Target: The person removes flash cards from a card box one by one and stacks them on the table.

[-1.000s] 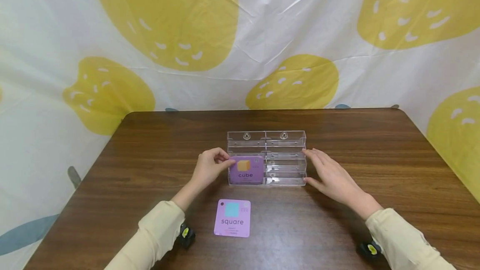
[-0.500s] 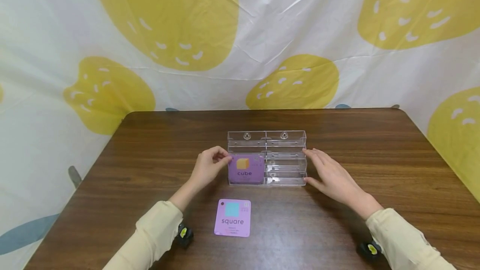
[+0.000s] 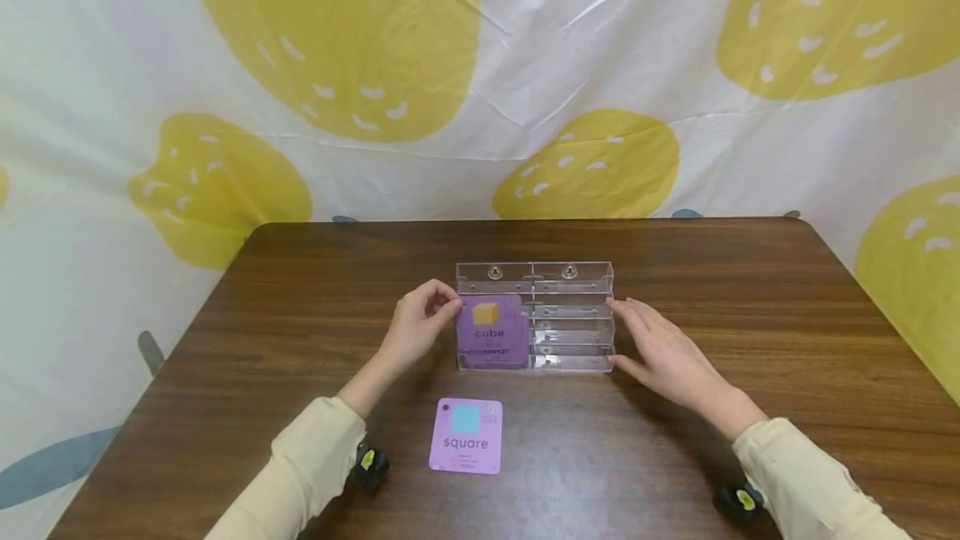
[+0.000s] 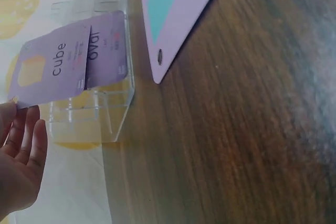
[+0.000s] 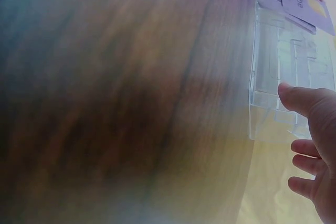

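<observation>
My left hand [image 3: 416, 323] pinches the upper left corner of a purple cube card [image 3: 489, 320] between thumb and fingers. The card stands in the left column of a clear plastic card holder [image 3: 572, 311]. Behind its lower edge, in the left wrist view, a purple oval card [image 4: 107, 51] shows in the front pocket. My right hand [image 3: 667, 352] touches the holder's right side with thumb and fingertips, its fingers spread and fairly straight. A lilac square card [image 3: 465, 437] lies face up on the table in front of the holder.
The holder stands on a brown wood-grain table [image 3: 322, 273] and has two columns of stepped pockets. A white curtain [image 3: 375, 173] with yellow fruit prints hangs behind the table's back edge. A black wrist camera [image 3: 369, 467] sits at the left cuff.
My left hand has raised the cube card in the holder, and the word on the oval card has come into sight below it. My right hand and the square card have stayed put.
</observation>
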`<state>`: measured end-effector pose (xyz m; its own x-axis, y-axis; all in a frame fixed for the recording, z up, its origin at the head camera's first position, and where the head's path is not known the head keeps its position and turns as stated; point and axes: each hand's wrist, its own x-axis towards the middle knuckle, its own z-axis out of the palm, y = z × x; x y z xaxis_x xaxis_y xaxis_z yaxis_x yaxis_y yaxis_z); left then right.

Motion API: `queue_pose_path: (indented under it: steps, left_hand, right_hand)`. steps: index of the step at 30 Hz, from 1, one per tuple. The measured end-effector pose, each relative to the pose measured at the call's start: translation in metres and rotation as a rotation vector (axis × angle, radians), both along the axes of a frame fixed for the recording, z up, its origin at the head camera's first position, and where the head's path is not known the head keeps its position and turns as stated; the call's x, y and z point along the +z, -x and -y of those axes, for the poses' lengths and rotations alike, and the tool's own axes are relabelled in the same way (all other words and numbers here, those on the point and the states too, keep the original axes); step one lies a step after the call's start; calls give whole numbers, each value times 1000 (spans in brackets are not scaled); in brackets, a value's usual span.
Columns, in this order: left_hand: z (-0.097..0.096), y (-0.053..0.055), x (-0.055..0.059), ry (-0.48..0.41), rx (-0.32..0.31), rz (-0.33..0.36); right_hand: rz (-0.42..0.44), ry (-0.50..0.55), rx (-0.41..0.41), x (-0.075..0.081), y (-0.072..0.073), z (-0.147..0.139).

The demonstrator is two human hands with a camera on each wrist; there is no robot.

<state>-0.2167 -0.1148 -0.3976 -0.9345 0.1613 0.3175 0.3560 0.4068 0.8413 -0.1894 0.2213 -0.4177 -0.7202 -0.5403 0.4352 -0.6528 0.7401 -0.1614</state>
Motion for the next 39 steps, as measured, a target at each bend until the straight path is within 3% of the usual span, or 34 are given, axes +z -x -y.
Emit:
queue_pose_path:
  steps: [5,10,19,29,39]
  left_hand:
    - [0,-3,5,-77,-6,15]
    - [0,-8,8,-172,-7,90]
    - [5,-26,14,-236,4,201]
    - [12,-51,18,-212,-8,309]
    - [21,-73,9,-159,-30,367]
  right_hand:
    - [-4,6,2,0,0,0]
    - [3,2,-1,1,0,0]
    - [0,4,-2,1,-1,1]
    - [0,5,-3,0,0,0]
    - [-1,3,2,0,0,1]
